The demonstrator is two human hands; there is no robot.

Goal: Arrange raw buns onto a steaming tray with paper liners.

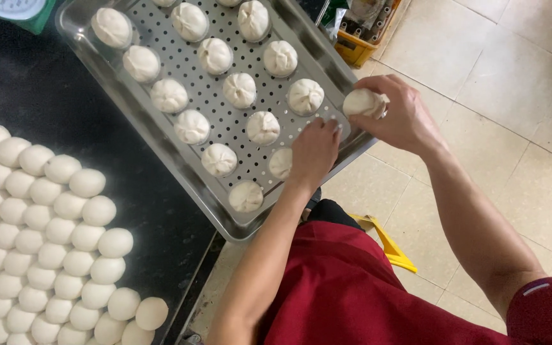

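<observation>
A perforated steel tray (161,137) lies tilted across a dark table, holding several pleated white buns in rows. My left hand (314,150) rests flat on the tray's near right part, fingers spread beside a bun (281,163), holding nothing. My right hand (400,115) hovers at the tray's right rim, shut on a pleated bun (364,102) pinched in its fingers.
Several smooth round dough balls (46,243) lie packed in rows on the dark table (154,211) at the left. A green scale (17,11) stands at the top left. A yellow crate (359,45) sits on the tiled floor (512,96) beyond the tray.
</observation>
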